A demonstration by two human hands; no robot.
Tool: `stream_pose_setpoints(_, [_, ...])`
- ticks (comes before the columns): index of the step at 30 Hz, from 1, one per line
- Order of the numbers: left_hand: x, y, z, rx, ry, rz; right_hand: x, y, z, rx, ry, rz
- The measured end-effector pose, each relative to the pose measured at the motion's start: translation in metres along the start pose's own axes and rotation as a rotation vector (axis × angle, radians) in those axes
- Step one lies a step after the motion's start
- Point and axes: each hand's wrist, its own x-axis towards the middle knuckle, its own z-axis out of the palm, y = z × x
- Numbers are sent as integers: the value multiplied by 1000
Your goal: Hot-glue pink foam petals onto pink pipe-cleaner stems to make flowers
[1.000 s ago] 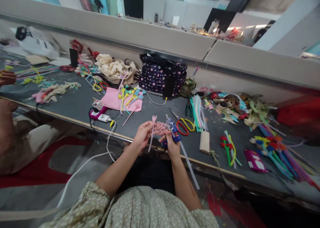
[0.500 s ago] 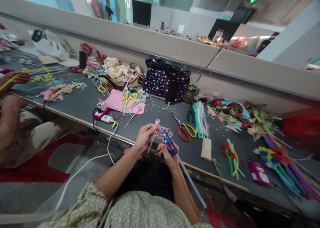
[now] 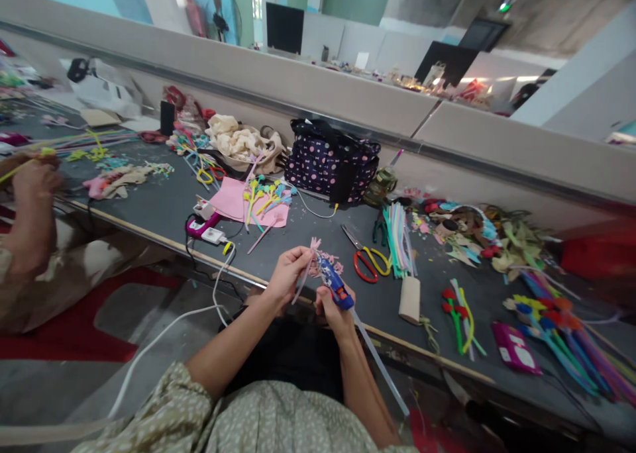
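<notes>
At the table's front edge my left hand [image 3: 289, 271] pinches a pink fuzzy stem [image 3: 302, 282] with a tufted top. My right hand [image 3: 334, 310] is wrapped round a blue glue gun [image 3: 334, 281], its nozzle close to the pink tuft. A long translucent glue stick [image 3: 380, 363] sticks out of the gun's back end. Small pink pieces [image 3: 334, 262] lie just behind the gun. To the right rest scissors [image 3: 366, 265] with red and yellow handles. A pink sheet [image 3: 226, 200] bearing yellow and blue flower-like stems is at the left.
A dark patterned bag [image 3: 330, 161] stands at the back. Pastel stems [image 3: 399, 238], a beige block [image 3: 410, 299] and a purple box [image 3: 515, 348] are on the right. A white cable [image 3: 216, 287] hangs over the front edge. Another person's hand [image 3: 37, 175] is at the far left.
The other person's arm at the far left has shifted, with the hands now closer together. My two hands have barely moved, and the gun's nozzle remains near the pink tuft.
</notes>
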Motion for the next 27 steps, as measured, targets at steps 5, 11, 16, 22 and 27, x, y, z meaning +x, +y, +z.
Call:
stream_pose_setpoints(5, [-1,2,1,-5,-11,14,0,5,1,-16,17,-36])
stream_pose_setpoints(11, [-3,3,3,-4,-8,23,0,10,0,-35,16,-51])
stream_pose_setpoints(16, [-3,3,5,1,3,30,0,12,0,-33,18,-56])
stream_pose_setpoints(22, [-3,3,5,29,24,36,1,10,-1,-57,11,-68])
stream_pose_setpoints(27, [-3,4,5,49,29,45,0,9,-1,-67,11,-80])
